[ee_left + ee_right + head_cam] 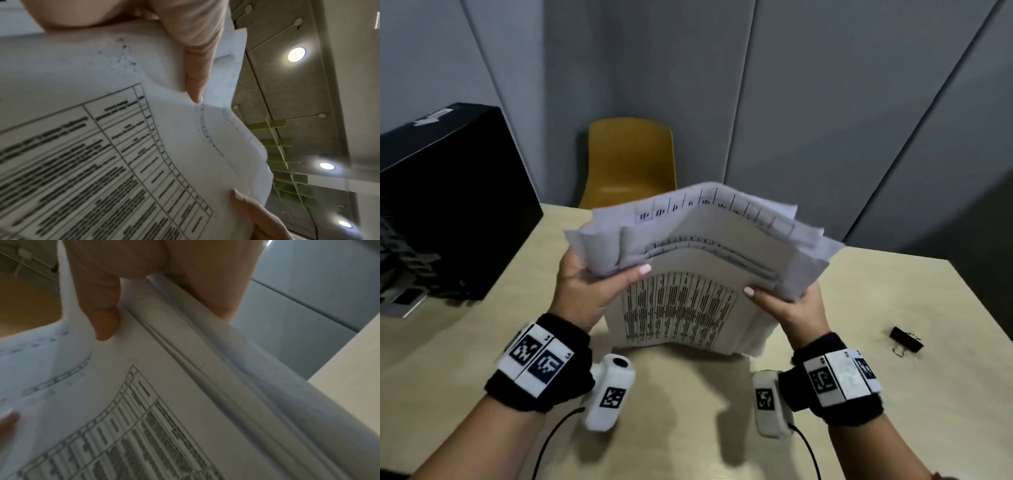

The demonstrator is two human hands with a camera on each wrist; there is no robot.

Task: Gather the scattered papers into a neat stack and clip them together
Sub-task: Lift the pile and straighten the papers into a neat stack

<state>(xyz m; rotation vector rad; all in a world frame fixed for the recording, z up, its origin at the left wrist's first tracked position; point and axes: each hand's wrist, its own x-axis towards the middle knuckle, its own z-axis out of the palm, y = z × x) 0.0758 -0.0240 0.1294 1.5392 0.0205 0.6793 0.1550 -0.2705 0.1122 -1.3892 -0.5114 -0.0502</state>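
The printed tables on the papers (pixel 688 274) are too blurred to read. At frame centre, the left hand (pixel 585 287) and right hand (pixel 791 308) pinch the uneven bundle's sides, thumbs in front, its bottom edge on the table (pixel 482 342). A black clip (pixel 905 339) lies at right.

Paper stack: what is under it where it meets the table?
The papers, held by the left hand and right hand, stand with their lower edge on the table. The sheets hide anything lying beneath or just behind them.
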